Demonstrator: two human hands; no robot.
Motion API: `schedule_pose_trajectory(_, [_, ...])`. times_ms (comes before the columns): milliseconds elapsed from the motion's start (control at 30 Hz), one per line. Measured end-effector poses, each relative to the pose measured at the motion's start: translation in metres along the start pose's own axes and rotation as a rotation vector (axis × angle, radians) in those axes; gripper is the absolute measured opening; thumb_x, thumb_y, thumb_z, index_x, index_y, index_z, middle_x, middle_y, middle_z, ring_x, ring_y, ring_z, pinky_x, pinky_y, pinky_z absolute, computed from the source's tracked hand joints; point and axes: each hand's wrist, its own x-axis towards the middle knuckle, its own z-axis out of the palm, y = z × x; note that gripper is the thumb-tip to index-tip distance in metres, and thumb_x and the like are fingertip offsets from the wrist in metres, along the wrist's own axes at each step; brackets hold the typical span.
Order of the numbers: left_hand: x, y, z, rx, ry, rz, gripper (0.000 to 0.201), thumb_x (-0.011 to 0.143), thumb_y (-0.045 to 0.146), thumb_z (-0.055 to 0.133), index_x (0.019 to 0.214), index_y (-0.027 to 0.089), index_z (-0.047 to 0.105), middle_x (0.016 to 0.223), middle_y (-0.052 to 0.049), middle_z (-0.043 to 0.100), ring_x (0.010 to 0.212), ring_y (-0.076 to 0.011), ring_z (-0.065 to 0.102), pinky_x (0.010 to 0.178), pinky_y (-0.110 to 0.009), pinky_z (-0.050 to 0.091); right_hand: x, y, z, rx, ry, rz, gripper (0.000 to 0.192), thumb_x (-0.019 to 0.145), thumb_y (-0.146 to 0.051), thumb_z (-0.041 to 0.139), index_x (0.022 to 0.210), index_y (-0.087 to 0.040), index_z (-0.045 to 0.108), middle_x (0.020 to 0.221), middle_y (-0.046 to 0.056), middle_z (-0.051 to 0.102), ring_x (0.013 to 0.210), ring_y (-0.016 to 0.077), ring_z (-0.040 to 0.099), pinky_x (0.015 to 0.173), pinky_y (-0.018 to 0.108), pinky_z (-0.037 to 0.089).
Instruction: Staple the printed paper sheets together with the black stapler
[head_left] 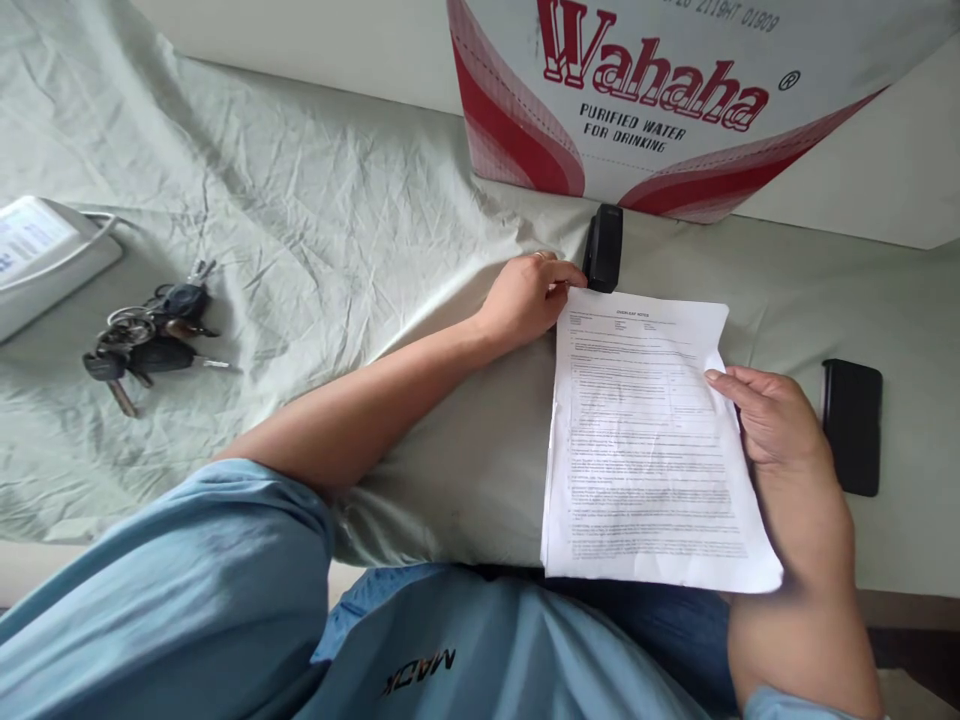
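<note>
Left hand [529, 297] pinches the paper stack's [645, 440] top-left corner, black stapler [604, 247] just beyond its fingertips, standing lengthwise away; right hand [769, 415] grips the stack's right edge.

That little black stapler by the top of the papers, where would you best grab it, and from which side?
Probably across the long sides of the stapler, coming from above. It lies flat on the cloth, narrow and end-on toward the person. The box blocks its far end, the papers and left hand crowd the near end.

Makeshift office: cloth-covered table [337, 200], stapler [604, 247], keys [146, 335].
</note>
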Motion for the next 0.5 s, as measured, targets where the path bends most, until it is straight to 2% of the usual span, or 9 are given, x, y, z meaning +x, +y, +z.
schedule_pose_trajectory(100, [-0.001,0.004,-0.002,-0.042,0.016,-0.048,0.046,0.103,0.009,0.065,0.133,0.022,0.097,0.125,-0.008,0.096,0.104,-0.0228,0.084,0.114,-0.040,0.069,-0.001,-0.001,0.001,-0.001,0.038,0.009,0.046,0.058,-0.057,0.122,0.079,-0.029,0.090,0.073,0.002,0.086,0.065,0.0282,0.080,0.063,0.041,0.069])
schedule_pose_trajectory(200, [-0.001,0.007,-0.004,-0.079,0.021,-0.105,0.051,0.104,0.010,0.066,0.148,0.019,0.090,0.121,-0.008,0.097,0.097,-0.0210,0.084,0.109,-0.038,0.069,-0.001,-0.003,0.001,-0.004,0.063,0.007,0.050,0.058,-0.060,0.122,0.079,-0.028,0.089,0.074,0.003,0.086,0.064,0.0269,0.080,0.062,0.040,0.069])
schedule_pose_trajectory(333, [-0.001,0.002,-0.004,-0.142,-0.011,-0.100,0.063,0.104,0.009,0.066,0.165,0.017,0.080,0.129,-0.010,0.098,0.095,-0.0188,0.083,0.108,-0.036,0.070,-0.001,-0.002,0.000,-0.004,0.081,0.001,0.049,0.060,-0.060,0.122,0.080,-0.029,0.090,0.077,0.003,0.089,0.066,0.0266,0.080,0.062,0.039,0.069])
schedule_pose_trajectory(433, [-0.003,-0.005,-0.002,-0.146,0.006,-0.034,0.073,0.105,0.009,0.066,0.176,0.023,0.073,0.132,-0.009,0.095,0.102,-0.0209,0.084,0.108,-0.038,0.071,0.000,0.001,-0.001,-0.001,0.083,-0.014,0.046,0.064,-0.059,0.121,0.084,-0.029,0.093,0.078,0.003,0.090,0.066,0.0272,0.081,0.062,0.040,0.069])
schedule_pose_trajectory(500, [-0.003,-0.007,-0.001,-0.113,0.026,0.047,0.081,0.104,0.008,0.066,0.182,0.031,0.072,0.145,-0.011,0.089,0.119,-0.0251,0.085,0.109,-0.041,0.071,0.001,0.003,-0.003,0.006,0.062,-0.032,0.045,0.067,-0.058,0.121,0.085,-0.028,0.093,0.078,0.004,0.090,0.065,0.0272,0.080,0.062,0.041,0.070])
